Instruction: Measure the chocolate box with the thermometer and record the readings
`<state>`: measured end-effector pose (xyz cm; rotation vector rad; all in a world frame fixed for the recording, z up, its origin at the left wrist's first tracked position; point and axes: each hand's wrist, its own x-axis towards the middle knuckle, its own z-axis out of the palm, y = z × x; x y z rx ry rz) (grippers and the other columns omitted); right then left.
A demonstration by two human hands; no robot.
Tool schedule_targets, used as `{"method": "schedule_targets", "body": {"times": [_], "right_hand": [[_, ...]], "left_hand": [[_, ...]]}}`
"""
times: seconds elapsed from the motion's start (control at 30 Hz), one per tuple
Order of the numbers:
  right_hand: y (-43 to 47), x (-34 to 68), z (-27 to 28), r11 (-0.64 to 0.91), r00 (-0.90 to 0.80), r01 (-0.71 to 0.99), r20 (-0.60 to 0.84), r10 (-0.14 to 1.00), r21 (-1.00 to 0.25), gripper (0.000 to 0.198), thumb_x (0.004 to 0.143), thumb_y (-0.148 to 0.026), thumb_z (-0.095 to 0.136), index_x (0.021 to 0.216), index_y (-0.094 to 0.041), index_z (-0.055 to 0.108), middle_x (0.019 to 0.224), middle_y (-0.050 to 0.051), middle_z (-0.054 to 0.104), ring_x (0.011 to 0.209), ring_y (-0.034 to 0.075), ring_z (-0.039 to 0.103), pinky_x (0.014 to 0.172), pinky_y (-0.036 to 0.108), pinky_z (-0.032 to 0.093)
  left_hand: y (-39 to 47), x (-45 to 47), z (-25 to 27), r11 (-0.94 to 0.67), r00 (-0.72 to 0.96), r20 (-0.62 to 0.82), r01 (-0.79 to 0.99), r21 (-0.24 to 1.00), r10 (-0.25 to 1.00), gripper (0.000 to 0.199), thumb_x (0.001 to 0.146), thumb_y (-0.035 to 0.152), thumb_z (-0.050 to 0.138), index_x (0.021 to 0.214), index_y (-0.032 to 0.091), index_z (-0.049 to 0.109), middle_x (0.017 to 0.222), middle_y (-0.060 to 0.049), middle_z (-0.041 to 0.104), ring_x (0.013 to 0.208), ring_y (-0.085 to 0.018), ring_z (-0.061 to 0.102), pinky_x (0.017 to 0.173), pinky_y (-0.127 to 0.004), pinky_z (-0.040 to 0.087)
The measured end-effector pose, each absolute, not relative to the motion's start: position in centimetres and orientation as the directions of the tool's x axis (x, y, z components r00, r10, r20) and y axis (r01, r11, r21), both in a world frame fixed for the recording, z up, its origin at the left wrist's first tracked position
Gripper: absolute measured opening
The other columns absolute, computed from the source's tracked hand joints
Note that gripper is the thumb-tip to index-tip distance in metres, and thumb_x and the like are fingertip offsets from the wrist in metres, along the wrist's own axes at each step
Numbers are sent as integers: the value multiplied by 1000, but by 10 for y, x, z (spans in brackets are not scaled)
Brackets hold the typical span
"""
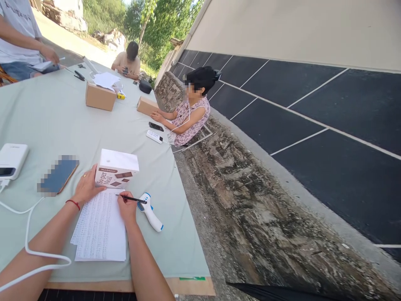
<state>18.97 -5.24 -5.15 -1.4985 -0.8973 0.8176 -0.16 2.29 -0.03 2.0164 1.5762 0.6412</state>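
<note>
1. Outdoors, a cloth-covered table stands alongside a wall faced lower down with dark panels.
2. The right hand is closed on a black pen, its tip over the papers' top edge — a slanted pinch that seems to suit fine control.
3. The left hand lies against the white box, thumb apart from fingers and not wrapped around it, probably to steady it.
4. The papers lie between the forearms, just before the box, likely for easy reach; a thermometer gun rests just beside the right hand.
5. Counts: 1 pen, 1 white box, 1 thermometer gun, 1 large power bank at left, 2 brown cartons farther off, 3 other people; at least 2 sheets — the exact number cannot be told.
</note>
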Motion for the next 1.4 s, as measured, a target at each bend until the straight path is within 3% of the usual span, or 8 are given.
{"method": "schedule_targets", "body": {"times": [0.37, 0.6, 1.03, 1.4], "right_hand": [[-53, 190, -49, -54, 464, 73, -14, 886, -996, 19, 66, -40, 62, 76, -25, 63, 66, -2, 63, 65, 17, 54, 68, 33, 50], [-52, 188, -50, -24, 480, 55, 6, 877, -998, 16, 68, -38, 64, 76, -25, 62, 65, -3, 64, 64, 16, 55, 66, 30, 51], [-54, 190, -49, -72, 454, 99, -19, 891, -993, 15, 73, -38, 63, 78, -24, 63, 69, -2, 62, 69, 17, 55, 70, 32, 51], [-54, 189, -48, -44, 464, 78, -3, 886, -996, 17, 69, -39, 63, 77, -23, 66, 68, -2, 64, 68, 17, 54, 68, 32, 52]], "left_hand": [[23, -2, -1, -195, 215, 52, 723, 663, 975, 104, 83, 44, 77, 171, 23, 27, 154, -15, 64, 153, -41, 51, 113, -54, 53], [25, -3, 2, -203, 225, 49, 737, 645, 973, 91, 84, 45, 77, 164, 21, 39, 154, -17, 64, 151, -42, 52, 116, -55, 51], [23, -2, 1, -208, 225, 57, 732, 649, 973, 96, 85, 43, 77, 168, 21, 34, 153, -17, 64, 149, -41, 54, 113, -54, 51], [23, -1, 2, -177, 208, 30, 737, 652, 978, 98, 84, 43, 76, 169, 19, 32, 156, -18, 62, 151, -42, 53, 116, -55, 50]]}}
